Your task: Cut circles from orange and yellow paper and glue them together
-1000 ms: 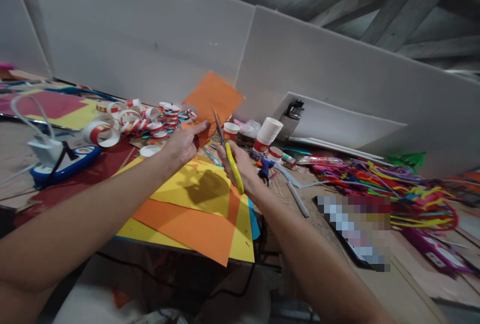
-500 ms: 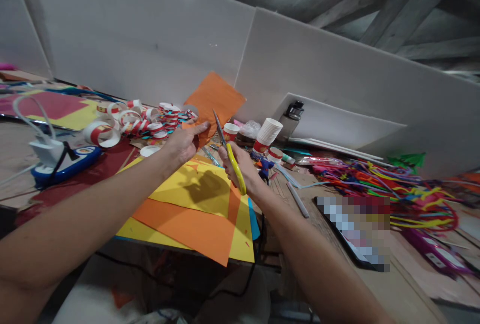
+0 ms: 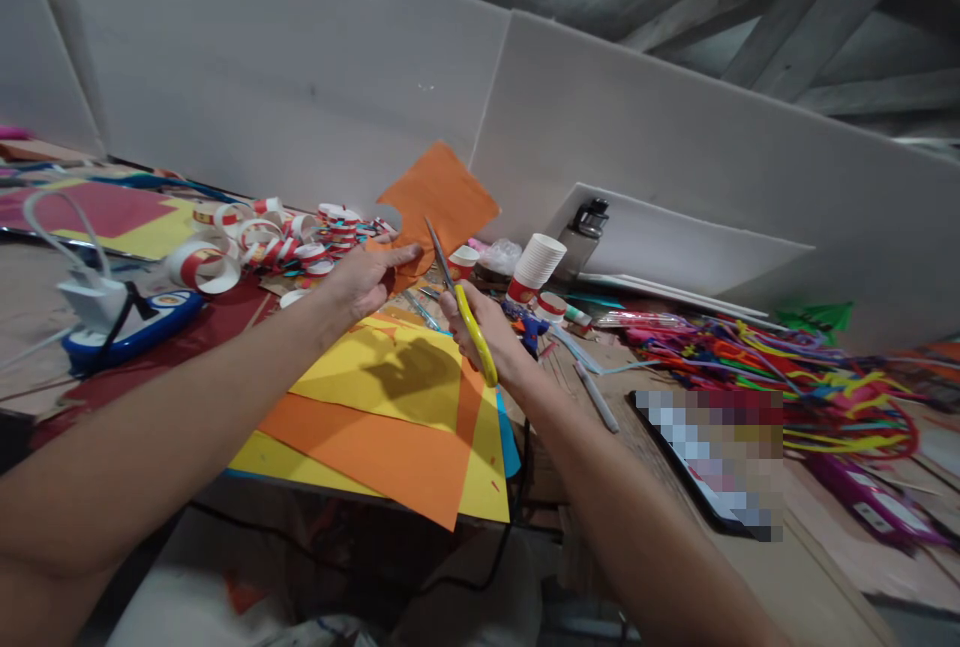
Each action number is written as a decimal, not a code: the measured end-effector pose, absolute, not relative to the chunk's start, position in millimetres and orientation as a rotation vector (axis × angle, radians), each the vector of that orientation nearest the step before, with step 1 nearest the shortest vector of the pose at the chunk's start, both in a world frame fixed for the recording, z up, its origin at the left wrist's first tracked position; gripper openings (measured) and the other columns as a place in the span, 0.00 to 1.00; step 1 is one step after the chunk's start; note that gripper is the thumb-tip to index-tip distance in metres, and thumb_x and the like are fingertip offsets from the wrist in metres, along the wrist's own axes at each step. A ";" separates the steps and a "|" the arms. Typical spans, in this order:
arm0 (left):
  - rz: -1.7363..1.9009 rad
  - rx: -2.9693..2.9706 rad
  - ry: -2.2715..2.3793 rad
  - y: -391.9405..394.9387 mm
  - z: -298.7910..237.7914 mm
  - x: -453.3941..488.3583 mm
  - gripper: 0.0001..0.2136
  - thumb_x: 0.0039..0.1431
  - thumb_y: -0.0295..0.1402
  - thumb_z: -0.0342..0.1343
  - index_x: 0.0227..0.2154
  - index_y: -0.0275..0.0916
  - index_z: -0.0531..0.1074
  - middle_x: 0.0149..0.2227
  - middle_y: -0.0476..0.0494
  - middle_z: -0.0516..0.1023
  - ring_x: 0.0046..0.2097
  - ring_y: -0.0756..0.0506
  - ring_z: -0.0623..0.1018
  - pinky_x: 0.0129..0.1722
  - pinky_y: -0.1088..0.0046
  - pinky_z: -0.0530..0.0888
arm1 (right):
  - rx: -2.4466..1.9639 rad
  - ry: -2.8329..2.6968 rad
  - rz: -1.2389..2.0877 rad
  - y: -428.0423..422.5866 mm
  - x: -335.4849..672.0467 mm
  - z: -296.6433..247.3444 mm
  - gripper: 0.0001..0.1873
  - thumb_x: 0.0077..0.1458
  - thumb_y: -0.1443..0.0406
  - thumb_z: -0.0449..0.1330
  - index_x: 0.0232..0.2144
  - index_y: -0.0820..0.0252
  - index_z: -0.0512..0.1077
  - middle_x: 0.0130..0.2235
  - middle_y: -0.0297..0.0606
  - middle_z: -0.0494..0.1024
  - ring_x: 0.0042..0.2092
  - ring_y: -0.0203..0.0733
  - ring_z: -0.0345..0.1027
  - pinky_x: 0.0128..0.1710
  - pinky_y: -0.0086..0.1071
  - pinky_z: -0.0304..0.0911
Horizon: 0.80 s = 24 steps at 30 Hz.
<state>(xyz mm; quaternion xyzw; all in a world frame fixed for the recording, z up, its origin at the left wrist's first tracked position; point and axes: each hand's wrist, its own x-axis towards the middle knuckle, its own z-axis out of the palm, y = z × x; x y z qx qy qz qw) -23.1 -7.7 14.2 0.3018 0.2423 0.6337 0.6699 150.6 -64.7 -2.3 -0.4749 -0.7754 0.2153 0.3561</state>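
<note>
Orange paper in the left hand, scissors at its edge: the cutting looks partly done.

The left hand (image 3: 367,279) pinches the orange paper (image 3: 442,192) between thumb and fingers, holding it up above the sheets (image 3: 375,442) on the table, in front of the board (image 3: 300,57). The right hand (image 3: 501,327) has its fingers curled around the yellow handles of the scissors (image 3: 474,329); the blades point up against the paper and look nearly together, though whether they bite into it I cannot tell. The paper's uneven lower left edge suggests some shaping is done, while its broad upper part looks plain and uncut, so trimming seems to be left. Red-and-white rings (image 3: 206,267) lie to the left; stacked cups (image 3: 538,267) stand to the right.
</note>
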 end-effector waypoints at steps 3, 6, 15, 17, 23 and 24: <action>1.414 0.688 0.558 -8.6 13.9 -22.2 0.13 0.51 0.12 0.58 0.36 0.33 0.75 0.32 0.44 0.83 0.34 0.50 0.82 0.43 0.73 0.78 | -1.227 -2.005 0.566 -63.8 151.5 -3.6 0.20 0.62 0.48 0.52 0.30 0.55 0.57 0.29 0.29 0.62 0.30 0.35 0.55 0.31 0.30 0.53; 1.413 0.686 0.568 -8.5 14.2 -22.3 0.12 0.51 0.12 0.58 0.33 0.34 0.74 0.31 0.45 0.82 0.33 0.51 0.81 0.44 0.73 0.78 | -1.227 -2.008 0.578 -63.8 152.0 -3.7 0.19 0.63 0.48 0.52 0.31 0.55 0.58 0.29 0.30 0.62 0.30 0.35 0.55 0.31 0.30 0.54; 1.388 0.760 0.557 -4.9 11.2 -26.2 0.10 0.52 0.14 0.58 0.33 0.33 0.75 0.32 0.44 0.82 0.32 0.49 0.81 0.42 0.72 0.78 | -1.247 -2.022 0.548 -64.5 152.6 -3.0 0.21 0.63 0.47 0.51 0.30 0.55 0.58 0.28 0.30 0.63 0.30 0.36 0.56 0.30 0.30 0.53; 1.381 0.787 0.580 -5.1 11.9 -27.3 0.10 0.52 0.14 0.58 0.32 0.33 0.75 0.30 0.44 0.82 0.32 0.50 0.81 0.41 0.73 0.78 | -1.248 -2.030 0.529 -65.6 152.8 -0.7 0.21 0.63 0.47 0.51 0.29 0.56 0.58 0.28 0.30 0.64 0.30 0.35 0.56 0.31 0.30 0.53; 1.363 0.877 0.584 -7.0 15.7 -29.4 0.09 0.52 0.15 0.58 0.33 0.34 0.75 0.29 0.44 0.82 0.35 0.48 0.82 0.41 0.73 0.79 | -1.236 -2.055 0.536 -68.5 153.8 5.0 0.22 0.64 0.46 0.51 0.29 0.56 0.58 0.28 0.30 0.63 0.30 0.35 0.56 0.31 0.30 0.52; 1.360 0.875 0.584 -7.2 16.0 -29.5 0.09 0.52 0.15 0.58 0.33 0.34 0.75 0.29 0.44 0.81 0.34 0.48 0.82 0.40 0.74 0.79 | -1.239 -2.053 0.535 -68.8 153.9 5.2 0.22 0.64 0.46 0.51 0.29 0.56 0.58 0.28 0.30 0.63 0.30 0.35 0.56 0.31 0.30 0.52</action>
